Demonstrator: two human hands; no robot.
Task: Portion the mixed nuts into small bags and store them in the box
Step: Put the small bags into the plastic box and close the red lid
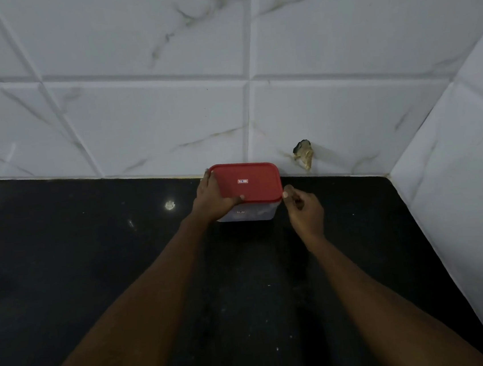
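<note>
A white marble-veined tiled wall (153,117) fills the far half of the view and turns a corner at the right. A black speckled countertop (94,272) runs from it to the near edge. The storage box (255,214), clear-walled, stands on the counter at far centre, just beside the wall. What it holds is too blurred to tell. Its red lid (252,181) sits flat on top.

No loose nuts or bags show, so I judge the step to be work on the lid, either pressing it home after storing or prising it up. Which of the two cannot be told. Either way, the next move calls for steadying the box while the corner is worked.

The left hand (212,199) grips the lid's left side, fingers curled over the edge and thumb along the near rim. The right hand (305,210), narrowly closed, pinches the lid's near right corner. A small chipped hole (303,152) marks the tile just right of the box.
</note>
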